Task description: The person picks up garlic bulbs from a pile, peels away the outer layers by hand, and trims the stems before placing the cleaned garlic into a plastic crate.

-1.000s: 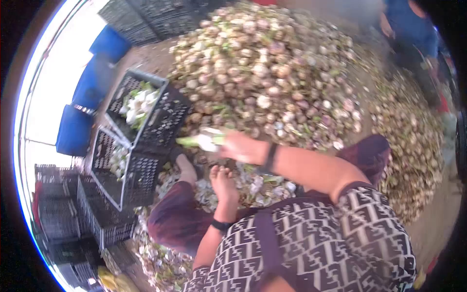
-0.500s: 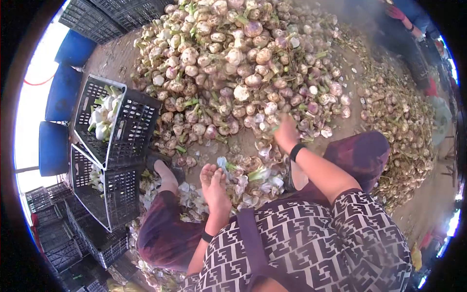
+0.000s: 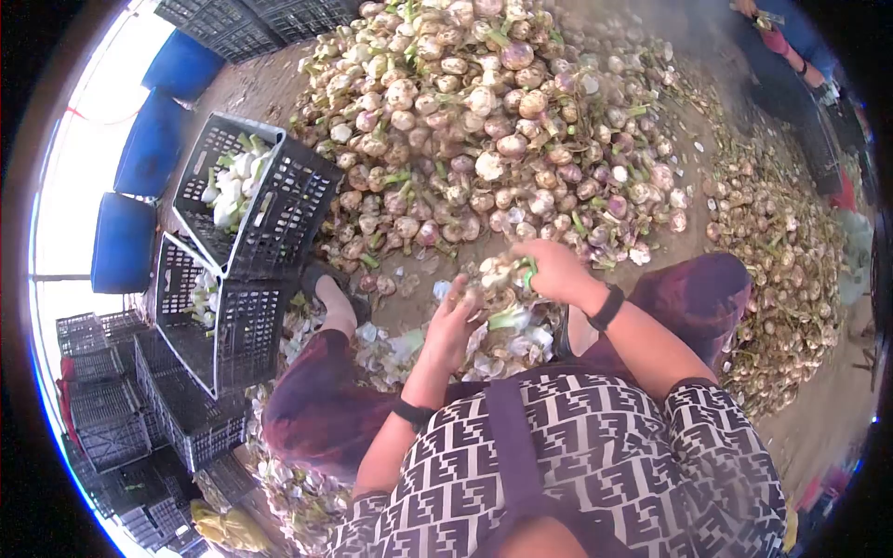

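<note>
My right hand (image 3: 558, 272) is closed on a garlic bulb (image 3: 499, 270), with a bit of green showing at its fingers. My left hand (image 3: 452, 325) is just left of the bulb, palm up and fingers apart, with nothing resting in it. Below both hands, loose garlic skins (image 3: 507, 346) and cut stalk pieces cover the ground between my legs. Beyond them rises a large heap of unpeeled garlic bulbs (image 3: 484, 139), many with short stems.
Two black crates (image 3: 288, 200) at my left hold pale, cleaned garlic (image 3: 237, 186). Blue barrels (image 3: 126, 242) stand behind them, and more black crates (image 3: 191, 400) are stacked lower left. A second garlic heap (image 3: 781, 279) spreads on the right. Another person's arm (image 3: 791, 56) shows at upper right.
My right hand has drawn back from the heap's edge, now with a garlic bulb. My left hand has moved up and right towards it. The view has shifted slightly.
</note>
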`<state>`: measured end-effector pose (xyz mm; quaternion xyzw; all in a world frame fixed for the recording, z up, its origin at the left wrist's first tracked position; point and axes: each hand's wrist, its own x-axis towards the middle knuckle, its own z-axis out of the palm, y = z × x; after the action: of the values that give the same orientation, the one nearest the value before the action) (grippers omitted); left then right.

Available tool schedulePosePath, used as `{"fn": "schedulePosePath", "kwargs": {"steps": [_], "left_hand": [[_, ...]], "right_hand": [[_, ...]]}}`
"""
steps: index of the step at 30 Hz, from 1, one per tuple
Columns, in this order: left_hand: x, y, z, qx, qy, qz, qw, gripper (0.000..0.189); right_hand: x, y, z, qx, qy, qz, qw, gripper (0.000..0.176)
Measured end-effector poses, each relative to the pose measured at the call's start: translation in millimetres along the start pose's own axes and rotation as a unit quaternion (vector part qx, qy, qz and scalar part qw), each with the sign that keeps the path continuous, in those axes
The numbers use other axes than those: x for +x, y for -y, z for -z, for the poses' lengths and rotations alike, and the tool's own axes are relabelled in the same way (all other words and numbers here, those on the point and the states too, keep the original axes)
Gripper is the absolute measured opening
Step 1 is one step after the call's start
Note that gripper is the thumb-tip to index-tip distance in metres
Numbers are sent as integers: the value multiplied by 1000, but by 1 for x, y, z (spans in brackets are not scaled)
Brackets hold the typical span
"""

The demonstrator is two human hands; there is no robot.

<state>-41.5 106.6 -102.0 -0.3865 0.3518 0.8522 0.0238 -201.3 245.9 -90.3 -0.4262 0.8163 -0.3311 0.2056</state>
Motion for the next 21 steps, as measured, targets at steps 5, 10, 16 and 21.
{"fn": "schedulePosePath", "kwargs": {"steps": [5, 10, 16, 21], "left_hand": [[-23, -12, -6, -85, 170, -28, 981, 46], [-28, -11, -10, -34, 124, -207, 970, 51], [-41, -15, -20, 290, 3, -395, 872, 57], [-44, -14, -14, 226, 16, -386, 894, 55]], "right_hand": [[-13, 38, 11, 165, -16, 79, 983, 25], [-23, 69, -7, 621, 22, -172, 765, 35], [-18, 88, -24, 578, -17, -141, 804, 22], [-21, 96, -18, 546, -22, -129, 828, 20]]}}
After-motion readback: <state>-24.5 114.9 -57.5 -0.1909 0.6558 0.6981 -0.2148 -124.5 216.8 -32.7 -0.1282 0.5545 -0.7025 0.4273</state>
